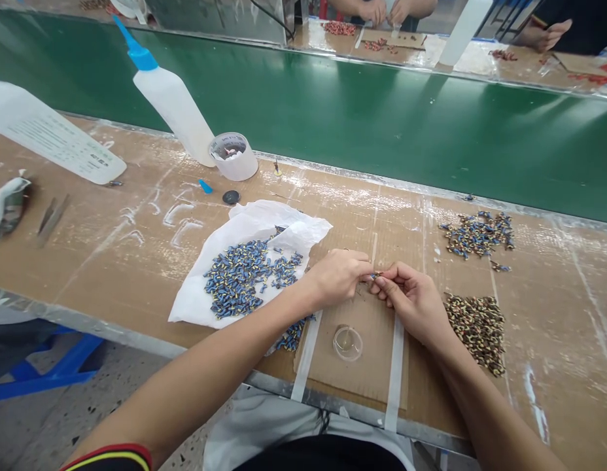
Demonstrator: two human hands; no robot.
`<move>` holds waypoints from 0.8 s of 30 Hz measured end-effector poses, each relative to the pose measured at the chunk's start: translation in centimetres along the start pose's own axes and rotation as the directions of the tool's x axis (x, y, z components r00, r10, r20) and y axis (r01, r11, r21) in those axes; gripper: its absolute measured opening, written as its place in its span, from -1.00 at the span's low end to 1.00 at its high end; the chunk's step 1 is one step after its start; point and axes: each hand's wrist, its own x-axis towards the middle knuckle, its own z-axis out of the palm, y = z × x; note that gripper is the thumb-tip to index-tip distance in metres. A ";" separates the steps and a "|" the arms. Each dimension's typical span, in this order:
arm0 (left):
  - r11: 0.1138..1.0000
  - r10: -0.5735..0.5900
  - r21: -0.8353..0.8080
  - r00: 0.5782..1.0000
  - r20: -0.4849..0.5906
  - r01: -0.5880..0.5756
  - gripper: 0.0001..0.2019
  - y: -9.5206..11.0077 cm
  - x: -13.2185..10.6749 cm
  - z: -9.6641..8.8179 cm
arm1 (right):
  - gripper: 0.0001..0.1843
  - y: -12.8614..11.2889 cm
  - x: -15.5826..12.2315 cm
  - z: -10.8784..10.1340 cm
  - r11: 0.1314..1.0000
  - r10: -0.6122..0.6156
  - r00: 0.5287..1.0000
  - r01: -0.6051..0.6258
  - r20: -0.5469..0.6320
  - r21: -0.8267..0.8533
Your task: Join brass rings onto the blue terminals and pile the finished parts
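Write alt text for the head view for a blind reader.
A person's left hand and right hand pinch a tiny part over a brown table, beyond a clear dish. Blue and yellow pieces lie mostly on a white sheet to the left; two more piles sit to the right.

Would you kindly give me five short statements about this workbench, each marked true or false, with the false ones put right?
1. The brown pile lies to the right of the clear dish. True.
2. The dish sits on the white sheet. False: it sits on the cardboard, between two tape strips.
3. The left hand and right hand meet at a small piece. True.
4. The bottle's nozzle is red. False: it is blue.
5. Many blue pieces lie on the white sheet. True.
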 end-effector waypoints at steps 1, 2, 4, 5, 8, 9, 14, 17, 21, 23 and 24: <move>1.000 -0.003 0.019 1.000 0.007 0.003 -0.79 0.1 0.0 0.0 | -0.78 0.0 -0.1 0.0 1.000 -0.011 1.000 0.011 -0.003 -0.018; 0.999 -0.003 0.038 1.000 0.014 0.003 -0.80 0.2 0.0 0.1 | -0.79 0.1 -0.1 0.0 0.999 -0.023 1.000 0.023 -0.008 -0.039; 0.997 -0.001 0.075 1.000 0.031 -0.001 -0.82 0.4 0.0 0.1 | -0.81 0.2 -0.2 0.0 0.994 -0.054 0.998 0.053 -0.013 -0.097; 0.995 -0.001 0.095 0.999 0.041 -0.003 -0.83 0.5 0.0 0.0 | -0.81 0.2 -0.2 0.0 0.989 -0.071 0.997 0.068 -0.013 -0.130; 0.990 -0.007 0.138 0.998 0.067 -0.003 -0.85 0.6 -0.1 0.1 | -0.82 0.4 -0.1 0.0 0.972 -0.109 0.994 0.105 -0.009 -0.209; 0.990 -0.009 0.142 0.997 0.070 -0.001 -0.85 0.6 -0.1 0.1 | -0.82 0.4 -0.1 0.1 0.969 -0.115 0.993 0.110 -0.009 -0.220; 0.998 -0.005 0.055 0.999 0.052 0.002 -0.83 0.3 -0.2 -0.2 | -0.80 0.3 0.1 0.2 0.990 -0.073 0.997 0.075 0.014 -0.119; 0.996 -0.042 -0.076 0.998 0.042 0.045 -0.80 0.2 -0.4 -1.1 | -0.79 -0.2 0.2 0.1 0.999 -0.027 0.998 0.025 0.063 0.038; 0.915 -0.097 -0.382 0.991 0.097 0.127 -0.75 0.5 -1.0 -2.6 | -0.60 -1.3 0.0 -0.3 0.985 -0.145 0.989 0.140 0.035 0.104; 0.806 -0.090 -0.564 0.978 0.187 0.182 -0.72 0.7 -1.3 -3.1 | -0.63 -1.7 -0.1 -0.6 0.960 -0.279 0.960 0.278 0.027 0.032; 0.741 -0.079 -0.636 0.968 0.236 0.216 -0.70 0.8 -1.4 -3.2 | -0.71 -1.9 -0.1 -0.7 0.942 -0.336 0.941 0.337 0.037 -0.017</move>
